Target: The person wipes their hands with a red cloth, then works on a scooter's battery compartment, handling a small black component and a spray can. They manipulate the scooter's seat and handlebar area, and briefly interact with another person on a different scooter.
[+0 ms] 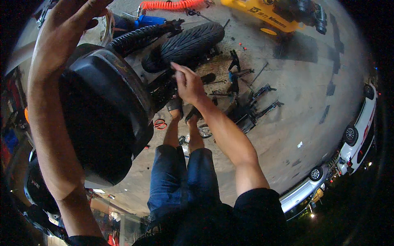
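Had the left hand [61, 39] raised at far left, with the fingers running past the upper edge; could not tell whether released or grasping anything. Saw just right of that forearm a bulky dark vehicle body [102, 88], filling the space between both arms and, by position, the main thing being worked on. Judged the work only partway along: found the body standing in place, but loose parts strewn over the floor [291, 139] and not yet gathered or fitted. Found a black ribbed part [143, 37] beyond the body, a blue item [151, 20] behind it, red-handled scissors [160, 124] near the feet and an orange-red coiled hose [174, 5] at the top. Saw next a black tyre [186, 46] on the floor; could not tell whether joined to anything. Held the right hand [190, 85] in front of it in view, index extended, other fingers loosely curled, with nothing visible in grasp. Noted farther right dark brackets [234, 78] and black frame pieces [248, 112], likely left to deal with, cluttering the footing. Saw beyond these a yellow machine [266, 14], then a silver car [301, 197] and a white car [359, 131], well apart from the work. Lost much of the body's near side to shadow and the left forearm.
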`<state>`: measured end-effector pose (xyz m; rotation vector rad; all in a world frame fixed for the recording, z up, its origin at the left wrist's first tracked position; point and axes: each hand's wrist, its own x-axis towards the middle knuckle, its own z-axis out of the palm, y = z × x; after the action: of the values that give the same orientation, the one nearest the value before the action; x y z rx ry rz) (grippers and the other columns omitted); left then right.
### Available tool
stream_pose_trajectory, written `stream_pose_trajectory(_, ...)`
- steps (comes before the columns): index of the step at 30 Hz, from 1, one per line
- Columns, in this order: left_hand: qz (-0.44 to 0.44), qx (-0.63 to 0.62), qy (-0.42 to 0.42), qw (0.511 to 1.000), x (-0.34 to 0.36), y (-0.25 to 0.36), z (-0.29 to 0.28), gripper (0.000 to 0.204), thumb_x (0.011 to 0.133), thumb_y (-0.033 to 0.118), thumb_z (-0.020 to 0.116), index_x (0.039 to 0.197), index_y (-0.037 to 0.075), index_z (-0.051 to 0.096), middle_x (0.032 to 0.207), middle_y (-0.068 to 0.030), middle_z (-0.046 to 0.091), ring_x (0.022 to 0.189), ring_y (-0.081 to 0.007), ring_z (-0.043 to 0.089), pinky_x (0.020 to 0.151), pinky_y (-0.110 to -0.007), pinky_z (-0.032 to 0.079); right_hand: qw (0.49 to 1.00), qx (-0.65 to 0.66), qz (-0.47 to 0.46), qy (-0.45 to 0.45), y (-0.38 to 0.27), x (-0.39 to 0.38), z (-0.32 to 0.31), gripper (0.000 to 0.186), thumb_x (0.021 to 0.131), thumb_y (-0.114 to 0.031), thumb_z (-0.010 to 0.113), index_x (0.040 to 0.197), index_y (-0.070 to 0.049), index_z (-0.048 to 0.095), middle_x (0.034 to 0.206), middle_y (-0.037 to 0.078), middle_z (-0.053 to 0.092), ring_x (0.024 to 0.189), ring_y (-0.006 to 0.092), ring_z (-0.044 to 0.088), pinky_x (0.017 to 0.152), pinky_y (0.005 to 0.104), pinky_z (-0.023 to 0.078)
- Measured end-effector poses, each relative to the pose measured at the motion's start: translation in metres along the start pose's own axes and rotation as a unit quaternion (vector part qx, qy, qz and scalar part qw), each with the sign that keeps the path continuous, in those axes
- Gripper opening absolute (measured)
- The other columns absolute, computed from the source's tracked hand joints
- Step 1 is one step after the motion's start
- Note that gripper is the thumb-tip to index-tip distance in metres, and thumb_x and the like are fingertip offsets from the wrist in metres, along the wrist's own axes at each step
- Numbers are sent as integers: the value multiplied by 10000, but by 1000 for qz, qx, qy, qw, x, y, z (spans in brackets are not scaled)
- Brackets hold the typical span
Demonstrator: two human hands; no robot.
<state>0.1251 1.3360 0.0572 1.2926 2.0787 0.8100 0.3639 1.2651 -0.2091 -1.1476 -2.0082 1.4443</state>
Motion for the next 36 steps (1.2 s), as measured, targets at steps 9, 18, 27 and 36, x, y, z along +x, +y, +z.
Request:
stream_pose_trajectory(9,-13,-89,-135,987,26,-55,-17,369,1000,277,563,1301,71,618,1240,-77,666,1108,-189,622,938,-336,476,961,13,254,104,102,-78,-70,358,1013,-346,516,1169,-46,634,960,78,685,857,144,627,784,301,502)
stream_pose_trajectory(18,-19,-35,-36,999,7,-45,-8,377,971,287,626,1223,6,627,1115,-109,693,975,-199,658,833,-327,535,950,-150,207,178,160,36,-109,482,997,-371,517,1343,-36,547,1298,206,609,1228,380,560,1024,427,438)
stream_pose_trajectory(27,4,-205,-129,970,71,-138,-45,376,951,289,656,1194,2,639,1069,-119,702,948,-210,667,808,-331,544,955,-127,231,135,114,116,-84,542,991,-408,453,1445,-111,455,1440,240,461,1305,445,448,1094,477,370)
stream_pose_trajectory(36,-56,-34,-7,998,3,-22,-5,440,932,337,685,1231,18,631,1085,-93,699,973,-195,651,822,-330,523,955,-210,-7,209,45,50,-5,434,956,-261,537,1347,-75,558,1396,304,427,1220,470,479,1011,529,423)
